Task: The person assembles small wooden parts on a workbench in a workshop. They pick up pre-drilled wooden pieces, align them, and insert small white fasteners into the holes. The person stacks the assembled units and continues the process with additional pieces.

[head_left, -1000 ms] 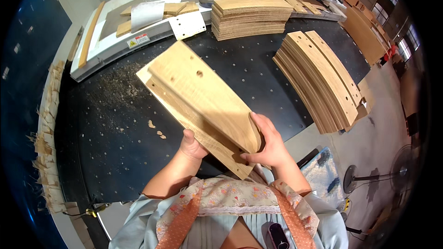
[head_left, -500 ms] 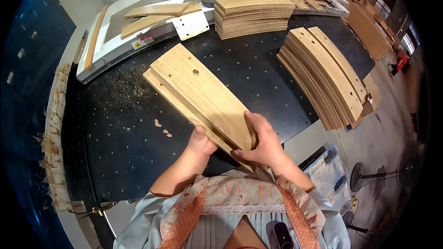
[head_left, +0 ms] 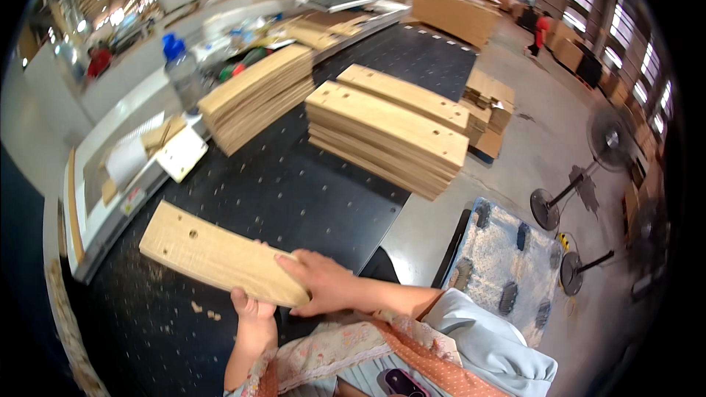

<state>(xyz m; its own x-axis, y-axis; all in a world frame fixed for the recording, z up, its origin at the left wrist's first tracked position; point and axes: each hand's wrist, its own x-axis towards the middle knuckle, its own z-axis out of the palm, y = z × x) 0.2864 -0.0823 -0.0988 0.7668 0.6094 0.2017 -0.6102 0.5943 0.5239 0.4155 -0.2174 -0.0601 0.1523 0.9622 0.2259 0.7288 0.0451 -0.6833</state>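
I hold a pale wooden board (head_left: 220, 254) with drilled holes at its far end, slanting over the black perforated tabletop (head_left: 287, 202). My left hand (head_left: 254, 320) grips its near long edge, thumb up against the side and fingers hidden underneath. Around the board's right end, my right hand (head_left: 316, 279) is closed, fingers lying over the top. Whether a second board lies beneath is hidden. Beyond it stands a stack of similar drilled boards (head_left: 382, 129), with another row (head_left: 403, 94) right behind.
Farther left is a tall stack of curved boards (head_left: 257, 95), near a clear bottle with a blue cap (head_left: 184, 73). A white machine rail (head_left: 121, 202) edges the table. To the right are a dusty platform cart (head_left: 507, 261), a standing fan (head_left: 607, 140) and a distant person in red (head_left: 542, 31).
My view has swung right and up. The two offset boards now show as one top face, turned flatter across the table and held lower left in view. Both hands keep their hold.
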